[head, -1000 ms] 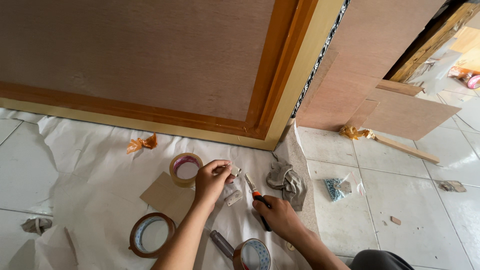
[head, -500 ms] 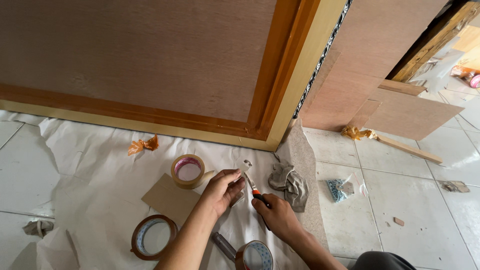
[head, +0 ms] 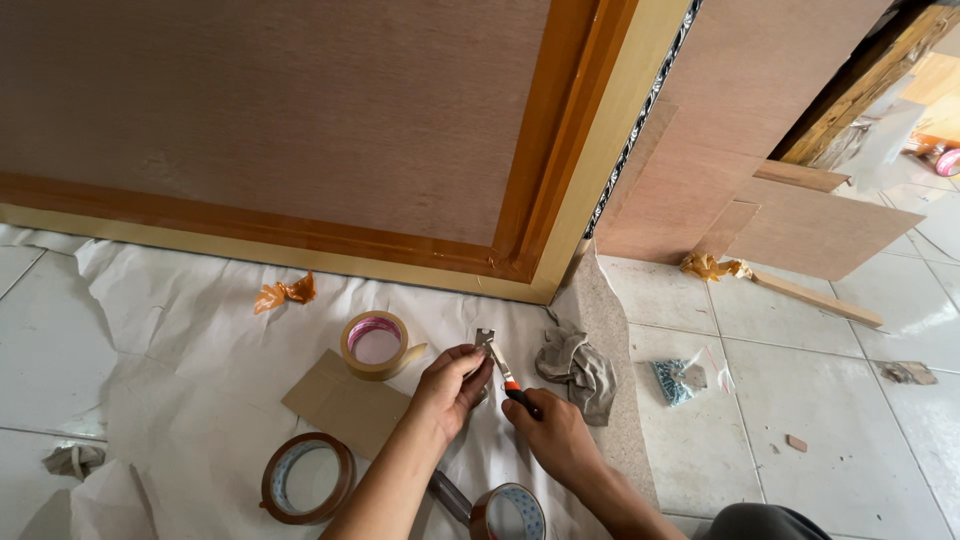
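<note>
Gripping scraper [head: 497,363] handle in right hand [head: 553,437], left hand [head: 452,385] fingers at blade

White tiled floor [head: 860,440] under white paper sheeting [head: 170,330]; a brown wood panel [head: 280,100] with orange-and-gold frame [head: 560,150] leans behind, plywood boards [head: 820,230] right, daylight beyond.

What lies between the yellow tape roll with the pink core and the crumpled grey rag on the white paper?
In the head view, between the yellow tape roll and the grey rag are the left hand and the small red-handled scraper held by both hands.
</note>
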